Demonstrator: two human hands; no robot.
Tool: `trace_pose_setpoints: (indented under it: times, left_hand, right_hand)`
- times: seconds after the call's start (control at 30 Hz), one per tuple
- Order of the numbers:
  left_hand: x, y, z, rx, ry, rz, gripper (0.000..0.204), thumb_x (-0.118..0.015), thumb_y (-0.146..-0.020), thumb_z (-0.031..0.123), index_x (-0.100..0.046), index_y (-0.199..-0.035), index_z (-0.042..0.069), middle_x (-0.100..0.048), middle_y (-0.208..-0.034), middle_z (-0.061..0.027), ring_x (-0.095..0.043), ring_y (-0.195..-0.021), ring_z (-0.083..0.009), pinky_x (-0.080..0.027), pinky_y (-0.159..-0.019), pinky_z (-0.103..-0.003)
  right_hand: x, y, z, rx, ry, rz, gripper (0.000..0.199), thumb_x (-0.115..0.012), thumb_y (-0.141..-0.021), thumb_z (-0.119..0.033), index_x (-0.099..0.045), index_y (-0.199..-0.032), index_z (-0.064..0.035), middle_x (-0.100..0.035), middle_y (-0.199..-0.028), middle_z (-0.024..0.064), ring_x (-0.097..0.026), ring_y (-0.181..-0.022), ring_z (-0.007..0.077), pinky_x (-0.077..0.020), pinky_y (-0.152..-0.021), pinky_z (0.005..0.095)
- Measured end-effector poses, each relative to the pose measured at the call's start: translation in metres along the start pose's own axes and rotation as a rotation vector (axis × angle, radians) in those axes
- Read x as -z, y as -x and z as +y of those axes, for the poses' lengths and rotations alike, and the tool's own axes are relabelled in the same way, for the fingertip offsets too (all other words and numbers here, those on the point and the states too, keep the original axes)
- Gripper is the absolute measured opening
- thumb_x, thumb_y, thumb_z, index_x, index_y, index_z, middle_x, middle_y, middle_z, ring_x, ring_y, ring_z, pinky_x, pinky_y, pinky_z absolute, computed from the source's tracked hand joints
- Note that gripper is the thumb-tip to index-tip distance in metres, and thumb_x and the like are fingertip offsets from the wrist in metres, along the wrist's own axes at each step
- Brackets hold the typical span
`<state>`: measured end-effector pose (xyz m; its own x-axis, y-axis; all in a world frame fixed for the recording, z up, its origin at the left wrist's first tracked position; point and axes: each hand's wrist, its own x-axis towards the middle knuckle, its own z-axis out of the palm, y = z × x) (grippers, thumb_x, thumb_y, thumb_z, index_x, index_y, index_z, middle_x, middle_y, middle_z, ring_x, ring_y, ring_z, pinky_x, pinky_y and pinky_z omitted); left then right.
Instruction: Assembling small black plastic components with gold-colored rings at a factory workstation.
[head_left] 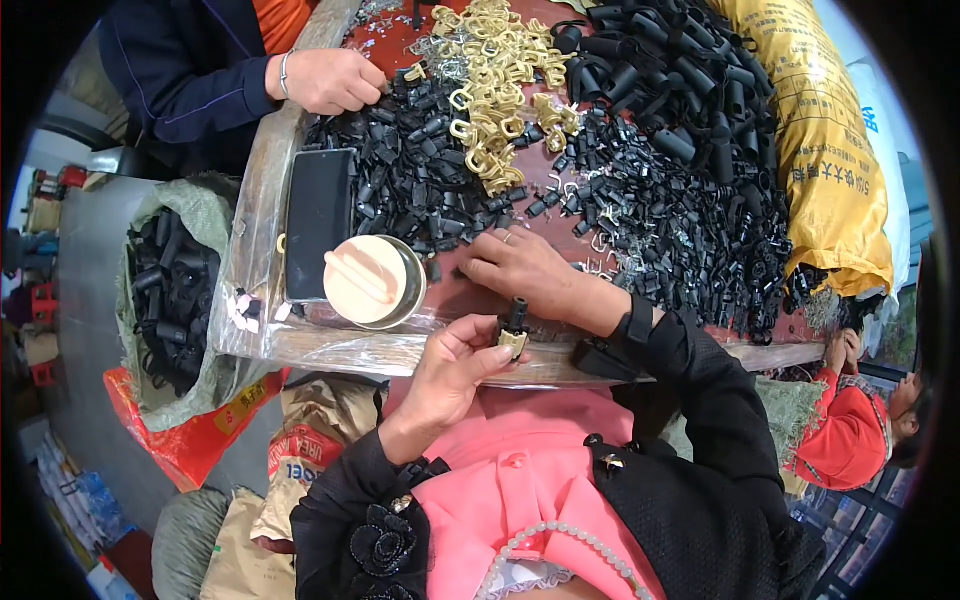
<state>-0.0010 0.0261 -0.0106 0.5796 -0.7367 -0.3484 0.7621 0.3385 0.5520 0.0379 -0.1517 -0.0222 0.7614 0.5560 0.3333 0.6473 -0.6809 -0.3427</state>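
Note:
At the table's near edge, my left hand (450, 365) pinches a small black-and-gold fitting (514, 342), its black stem pointing up and its gold block low between thumb and fingers. Beyond it, my right hand (520, 270) lies across the red tabletop (465, 297) with its fingers curled down. Those fingertips hide whatever they may hold, next to a pile of small black plastic parts (410, 190). Gold-coloured metal loops (495, 60) are heaped farther back. To the right of my right hand spreads another pile of small black parts with silvery bits (680, 220).
A lidded round container (365, 282) and a dark tablet-like slab (318, 225) stand left. Black tubes (690, 75) fill the far right beside a yellow sack (825, 130). Across the table reaches another person's hand (330, 82). An open sack (180, 300) sits beyond the left edge.

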Motion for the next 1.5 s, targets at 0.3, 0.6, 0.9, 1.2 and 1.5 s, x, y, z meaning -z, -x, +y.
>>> trace_pose_setpoints:
  times: [0.3, 0.6, 0.9, 1.2, 1.5]
  left_hand:
    - [-0.006, -0.005, 0.003, -0.176, -0.076, 0.138, 0.026, -0.055, -0.079, 0.003, -0.05, -0.104, -0.001, -0.058, -0.095, -0.0106, -0.058, -0.083, -0.0171, -0.048, -0.075, -0.026]
    - [-0.029, -0.018, -0.004, -0.276, -0.095, 0.208, 0.028, -0.057, -0.078, 0.0, -0.05, -0.105, -0.002, -0.057, -0.098, -0.0088, -0.057, -0.083, -0.0132, -0.048, -0.075, -0.025]
    - [-0.03, -0.028, -0.005, -0.164, -0.075, 0.149, 0.033, -0.061, -0.075, 0.0, -0.051, -0.106, -0.003, -0.058, -0.099, -0.0075, -0.055, -0.085, -0.0103, -0.045, -0.076, -0.023]
    - [-0.037, -0.029, -0.01, -0.01, -0.04, 0.054, 0.024, -0.054, -0.081, 0.004, -0.051, -0.104, 0.0, -0.057, -0.096, -0.0056, -0.057, -0.085, -0.0131, -0.048, -0.075, -0.025]
    - [-0.032, -0.046, -0.014, 0.147, 0.178, 0.012, 0.022, -0.054, -0.082, 0.007, -0.052, -0.103, 0.002, -0.057, -0.092, -0.0019, -0.055, -0.087, -0.0109, -0.047, -0.076, -0.024]
  right_hand:
    - [0.029, 0.014, -0.008, -0.117, -0.004, -0.099, 0.014, -0.055, -0.066, -0.009, -0.048, -0.079, -0.0066, -0.045, -0.079, 0.0086, -0.049, -0.07, 0.026, -0.0395, -0.063, 0.0336]
    - [0.081, 0.04, -0.035, -0.285, -0.371, -0.266, 0.011, -0.051, -0.077, -0.01, -0.045, -0.084, -0.0027, -0.05, -0.075, 0.014, -0.053, -0.071, 0.0336, -0.0424, -0.06, 0.0398]
    - [0.085, 0.046, -0.039, -0.422, -0.54, -0.066, 0.015, -0.054, -0.076, -0.006, -0.046, -0.087, -0.0007, -0.049, -0.073, 0.0149, -0.052, -0.069, 0.0344, -0.0417, -0.058, 0.0387]
    - [0.057, 0.054, -0.051, -0.456, -0.351, 0.493, 0.02, -0.064, -0.068, -0.001, -0.056, -0.086, -0.0007, -0.051, -0.073, 0.0078, -0.053, -0.061, 0.0181, -0.0422, -0.051, 0.0278]
    - [0.049, 0.062, -0.037, -0.424, -0.425, 0.497, 0.019, -0.063, -0.068, 0.001, -0.059, -0.086, -0.0018, -0.051, -0.075, 0.0083, -0.052, -0.063, 0.0181, -0.0424, -0.053, 0.0266]
